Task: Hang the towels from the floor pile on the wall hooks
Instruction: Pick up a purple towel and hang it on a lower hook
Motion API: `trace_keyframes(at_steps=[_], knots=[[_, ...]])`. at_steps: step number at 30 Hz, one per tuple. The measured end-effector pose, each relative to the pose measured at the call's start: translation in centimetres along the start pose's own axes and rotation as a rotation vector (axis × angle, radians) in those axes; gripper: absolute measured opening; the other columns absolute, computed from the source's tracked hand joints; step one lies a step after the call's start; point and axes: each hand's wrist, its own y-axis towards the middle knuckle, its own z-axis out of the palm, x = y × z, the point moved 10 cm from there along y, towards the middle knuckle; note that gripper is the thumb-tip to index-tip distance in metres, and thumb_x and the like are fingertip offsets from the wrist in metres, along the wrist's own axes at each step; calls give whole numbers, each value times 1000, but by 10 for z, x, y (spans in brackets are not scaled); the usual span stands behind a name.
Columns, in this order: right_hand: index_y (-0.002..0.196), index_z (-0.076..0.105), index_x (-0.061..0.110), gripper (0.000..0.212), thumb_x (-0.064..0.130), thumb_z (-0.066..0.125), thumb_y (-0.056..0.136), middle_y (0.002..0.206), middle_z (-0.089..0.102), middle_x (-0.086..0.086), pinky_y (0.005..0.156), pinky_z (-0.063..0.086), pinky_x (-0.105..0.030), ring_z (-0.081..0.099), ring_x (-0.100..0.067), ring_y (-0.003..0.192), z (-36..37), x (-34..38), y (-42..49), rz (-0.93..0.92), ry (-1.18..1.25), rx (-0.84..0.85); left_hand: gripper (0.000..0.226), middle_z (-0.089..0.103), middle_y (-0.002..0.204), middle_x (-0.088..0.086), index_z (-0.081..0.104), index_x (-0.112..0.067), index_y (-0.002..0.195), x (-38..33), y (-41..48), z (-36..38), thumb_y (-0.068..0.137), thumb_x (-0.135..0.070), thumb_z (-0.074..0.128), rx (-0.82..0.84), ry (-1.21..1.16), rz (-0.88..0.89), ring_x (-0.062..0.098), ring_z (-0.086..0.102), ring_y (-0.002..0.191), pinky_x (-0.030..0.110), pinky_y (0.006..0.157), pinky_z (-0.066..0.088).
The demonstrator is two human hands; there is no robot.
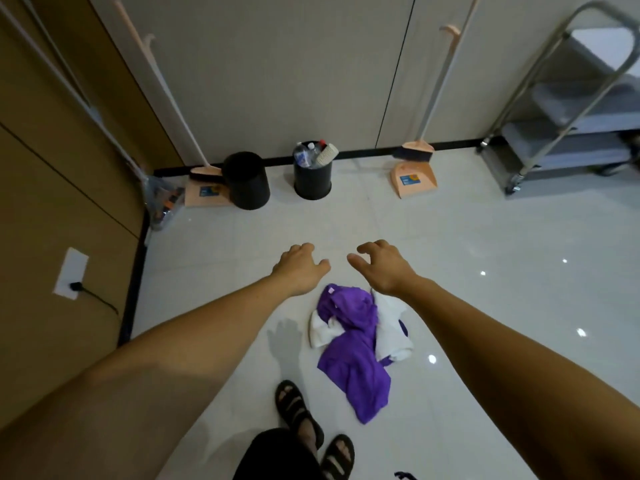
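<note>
glossy white floor with towel pile, two bins

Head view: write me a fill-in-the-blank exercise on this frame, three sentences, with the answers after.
1. The towel pile lies on the ____.
2. Its towels are white and ____.
3. The left hand and the right hand are stretched forward, and both hold ____.

Missing words: floor; purple; nothing.
</note>
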Motion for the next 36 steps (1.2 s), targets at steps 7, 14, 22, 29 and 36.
trace_keyframes(at_steps=[7, 14, 22, 29, 36], knots=[[138, 49, 15, 53, 47, 48, 96, 138, 47, -15, 104, 38, -40, 45, -32, 126, 74, -117, 36, 218, 25, 113, 59, 41, 142, 14, 40, -12, 138, 31, 66, 114, 89, -43, 51, 214, 48, -73, 33, 41, 128, 38, 99, 38], [128, 56, 14, 43, 42, 46, 97, 124, 57, -13, 92, 47, -38, 57, -32, 110, 206, -230, 97, 326, 55, 227, 57, 41, 140, 16, 40, -10, 137, 72, 128, 261, 90, -39, 54, 316, -2, -163, 35, 42, 126, 41, 101, 39], [124, 54, 8, 41, 39, 45, 98, 124, 60, -16, 96, 47, -44, 57, -35, 112, 380, -341, 194, 414, 93, 300, 53, 47, 133, 13, 42, -12, 135, 144, 224, 420, 90, -38, 54, 277, -65, -239, 34, 48, 119, 44, 98, 44], [126, 51, 5, 44, 36, 48, 97, 129, 53, -21, 95, 44, -43, 52, -39, 119, 450, -386, 255, 476, 12, 225, 53, 44, 137, 9, 41, -14, 138, 193, 251, 479, 91, -36, 53, 216, -153, -268, 27, 49, 119, 38, 94, 45], [103, 61, 0, 34, 30, 45, 99, 109, 62, -22, 87, 47, -45, 56, -39, 103, 391, -333, 249, 307, 3, 48, 49, 46, 133, 8, 44, -17, 135, 190, 240, 444, 91, -36, 54, 200, -182, -276, 26, 53, 113, 39, 93, 48]])
